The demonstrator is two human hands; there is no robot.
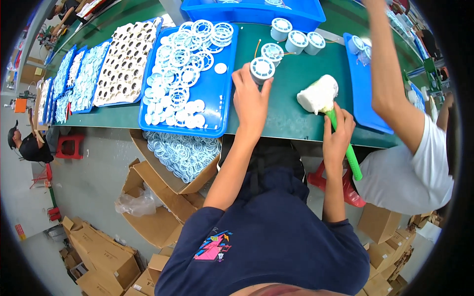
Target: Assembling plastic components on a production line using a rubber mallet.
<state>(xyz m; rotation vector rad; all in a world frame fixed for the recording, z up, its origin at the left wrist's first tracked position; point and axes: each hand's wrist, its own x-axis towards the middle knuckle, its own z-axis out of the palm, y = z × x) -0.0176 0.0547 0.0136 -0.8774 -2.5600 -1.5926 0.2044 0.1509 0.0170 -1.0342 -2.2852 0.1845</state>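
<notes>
My left hand (250, 101) grips a small white cylindrical housing (261, 70) with a slotted round top, thumb on one side and fingers on the other. A similar housing (272, 52) stands just behind it, with a thin wire sticking out. My right hand (338, 129) is closed around the green handle of a mallet (320, 93). Its bulky white head is over the green tabletop, to the right of the housing and apart from it. Several more housings (297, 41) with thin wires stand farther back.
A blue tray (228, 93) of white slotted rings and discs lies left, beside a tray of cream parts (127, 61). A blue bin (256, 16) stands behind. A co-worker's arm (390, 74) reaches over the right-hand blue tray (363, 96). Below the table is a carton of rings (185, 158).
</notes>
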